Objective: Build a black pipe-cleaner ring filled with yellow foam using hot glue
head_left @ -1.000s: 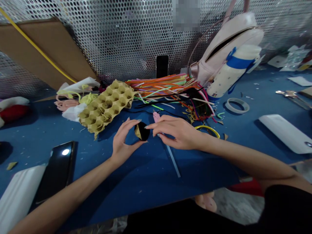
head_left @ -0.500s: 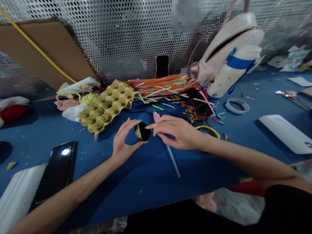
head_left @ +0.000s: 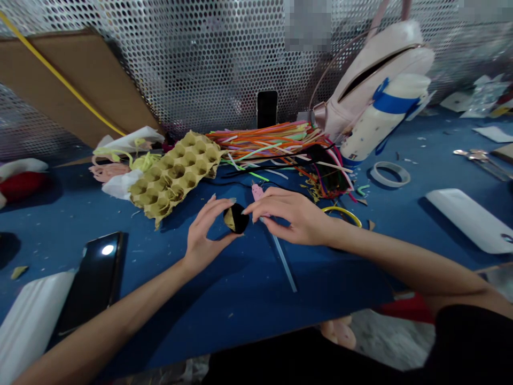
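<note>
Have shifted the black piece (head_left: 240, 220) slightly right since the earlier frame, clamped between thumb and fingers of the left hand (head_left: 203, 234) over the table (head_left: 180, 313). Shows tan leftward, black toward 1 fingertip of the right hand (head_left: 289, 215). Cannot tell a long axis, nor whether that hand grips the pink tool (head_left: 257, 191).

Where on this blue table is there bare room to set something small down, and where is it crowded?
Nearly bare, bar tiny specks: the near strip between the left forearm and translucent stick, and the patch between the phone and egg carton. Crowded: beyond the right hand, with coloured strips, bottle and bag.
</note>
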Action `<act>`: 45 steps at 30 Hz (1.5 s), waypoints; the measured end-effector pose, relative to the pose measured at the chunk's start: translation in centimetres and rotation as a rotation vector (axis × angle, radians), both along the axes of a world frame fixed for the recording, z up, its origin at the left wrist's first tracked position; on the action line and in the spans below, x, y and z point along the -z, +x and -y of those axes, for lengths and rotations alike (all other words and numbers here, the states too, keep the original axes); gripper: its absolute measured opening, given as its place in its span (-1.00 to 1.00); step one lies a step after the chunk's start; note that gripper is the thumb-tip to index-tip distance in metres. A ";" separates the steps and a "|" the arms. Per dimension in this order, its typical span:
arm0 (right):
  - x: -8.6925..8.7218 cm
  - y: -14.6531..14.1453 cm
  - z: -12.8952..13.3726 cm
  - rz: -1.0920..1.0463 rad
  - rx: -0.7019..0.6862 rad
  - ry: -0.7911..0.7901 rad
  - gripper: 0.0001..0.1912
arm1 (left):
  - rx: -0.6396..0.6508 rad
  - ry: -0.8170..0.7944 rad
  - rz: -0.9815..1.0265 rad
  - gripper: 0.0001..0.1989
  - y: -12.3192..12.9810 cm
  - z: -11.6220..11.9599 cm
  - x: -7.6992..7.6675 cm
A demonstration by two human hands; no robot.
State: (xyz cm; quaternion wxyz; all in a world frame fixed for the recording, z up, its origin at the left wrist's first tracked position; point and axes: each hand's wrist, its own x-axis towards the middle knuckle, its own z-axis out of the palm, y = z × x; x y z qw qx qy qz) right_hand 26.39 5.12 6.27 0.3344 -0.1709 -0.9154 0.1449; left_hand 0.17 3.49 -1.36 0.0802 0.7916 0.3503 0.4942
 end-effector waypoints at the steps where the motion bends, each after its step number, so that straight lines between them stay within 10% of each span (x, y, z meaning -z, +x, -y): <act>1: 0.0 0.0 0.0 -0.002 -0.002 -0.001 -0.82 | -0.003 0.004 -0.006 -0.33 0.0 0.0 0.0; 45: -0.2 0.2 0.1 0.007 0.018 0.006 -0.81 | 0.098 0.093 -0.117 -0.33 0.5 0.6 -0.6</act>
